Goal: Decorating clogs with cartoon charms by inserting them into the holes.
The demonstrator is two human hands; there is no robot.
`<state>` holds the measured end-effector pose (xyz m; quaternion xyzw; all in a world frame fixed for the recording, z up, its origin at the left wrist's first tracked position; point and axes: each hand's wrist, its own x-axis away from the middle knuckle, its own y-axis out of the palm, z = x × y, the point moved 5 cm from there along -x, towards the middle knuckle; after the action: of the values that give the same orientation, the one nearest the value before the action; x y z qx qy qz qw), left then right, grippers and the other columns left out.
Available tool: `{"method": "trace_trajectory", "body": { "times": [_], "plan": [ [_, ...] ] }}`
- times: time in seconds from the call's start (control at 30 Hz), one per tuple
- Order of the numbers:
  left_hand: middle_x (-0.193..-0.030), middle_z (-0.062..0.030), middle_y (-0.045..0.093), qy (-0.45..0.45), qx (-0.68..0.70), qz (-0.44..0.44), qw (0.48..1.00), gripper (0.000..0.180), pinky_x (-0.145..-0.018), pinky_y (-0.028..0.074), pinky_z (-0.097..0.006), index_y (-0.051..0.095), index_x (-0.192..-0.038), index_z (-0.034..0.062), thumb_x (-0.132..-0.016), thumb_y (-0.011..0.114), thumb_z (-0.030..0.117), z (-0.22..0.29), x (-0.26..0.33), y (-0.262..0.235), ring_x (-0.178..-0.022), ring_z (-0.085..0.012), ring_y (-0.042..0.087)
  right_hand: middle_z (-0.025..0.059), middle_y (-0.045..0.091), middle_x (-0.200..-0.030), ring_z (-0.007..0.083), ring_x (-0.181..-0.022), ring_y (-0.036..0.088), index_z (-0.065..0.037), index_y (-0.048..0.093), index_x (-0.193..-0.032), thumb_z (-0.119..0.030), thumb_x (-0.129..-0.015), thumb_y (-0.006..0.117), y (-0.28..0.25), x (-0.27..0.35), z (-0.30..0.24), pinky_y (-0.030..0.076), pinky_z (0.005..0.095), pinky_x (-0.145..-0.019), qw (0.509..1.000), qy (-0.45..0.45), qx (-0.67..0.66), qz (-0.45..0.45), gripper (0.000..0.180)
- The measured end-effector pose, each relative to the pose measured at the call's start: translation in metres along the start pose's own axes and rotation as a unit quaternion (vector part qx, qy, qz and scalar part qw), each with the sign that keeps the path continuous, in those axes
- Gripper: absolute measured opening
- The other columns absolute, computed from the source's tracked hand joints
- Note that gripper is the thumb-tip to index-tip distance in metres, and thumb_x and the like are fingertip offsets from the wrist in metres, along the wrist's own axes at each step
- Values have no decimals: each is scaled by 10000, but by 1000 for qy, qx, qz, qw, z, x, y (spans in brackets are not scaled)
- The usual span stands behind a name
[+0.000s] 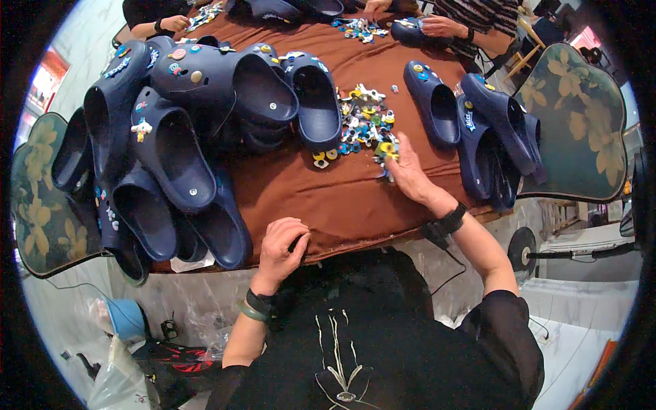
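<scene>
My right hand [412,174] reaches over the near right edge of a loose pile of small colourful shoe charms [365,119], fingers apart and touching or just above the pieces. Nothing gripped shows in it. By the table's front edge rests my left hand [279,247], its fingers loosely bent and the thumb held away from them, with nothing visible between. Left of the pile, a dark blue clog [320,102] lies toe away from me. Another clog with charms on its toe [437,106] lies to the right of the pile.
A big heap of navy clogs [171,150] covers the table's left side; a smaller stack [488,137] stands at the right. Brown cloth [328,205] covers the table. Flower-patterned chair backs [577,123] flank it. Across the table, other people's hands [444,27] handle a clog and charms.
</scene>
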<state>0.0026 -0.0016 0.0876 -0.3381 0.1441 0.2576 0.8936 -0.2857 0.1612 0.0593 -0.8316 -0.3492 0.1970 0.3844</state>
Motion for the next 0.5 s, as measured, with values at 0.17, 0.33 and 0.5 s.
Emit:
{"method": "trace_trajectory", "body": {
  "times": [0.17,0.33,0.5],
  "plan": [
    [-891,-96,654,15,-10,-12,1000,128,-831,453,-377,643,-852,34,-738,700,21,6,-6,-4,-928,-282,616,261,213,-1494,407,-1385,213,-37,286,-1435,-432,-963,388,-10,-82,1,193,448,-1128,990,-129,58,21,624],
    [-888,-95,657,9,-30,-11,999,130,-820,462,-375,650,-848,36,-733,707,17,12,-9,-5,-918,-277,622,245,303,-1455,404,-1335,303,-126,405,-1378,-432,-937,429,-17,-174,68,295,474,-1078,928,-43,369,6,538],
    [-898,-87,667,-12,-35,-27,999,146,-828,470,-377,656,-861,43,-733,713,2,7,-8,-3,-930,-278,630,128,501,-1337,338,-1277,408,-106,508,-1275,-403,-919,456,9,-202,22,349,434,-1038,978,-201,53,27,467]
  ]
}}
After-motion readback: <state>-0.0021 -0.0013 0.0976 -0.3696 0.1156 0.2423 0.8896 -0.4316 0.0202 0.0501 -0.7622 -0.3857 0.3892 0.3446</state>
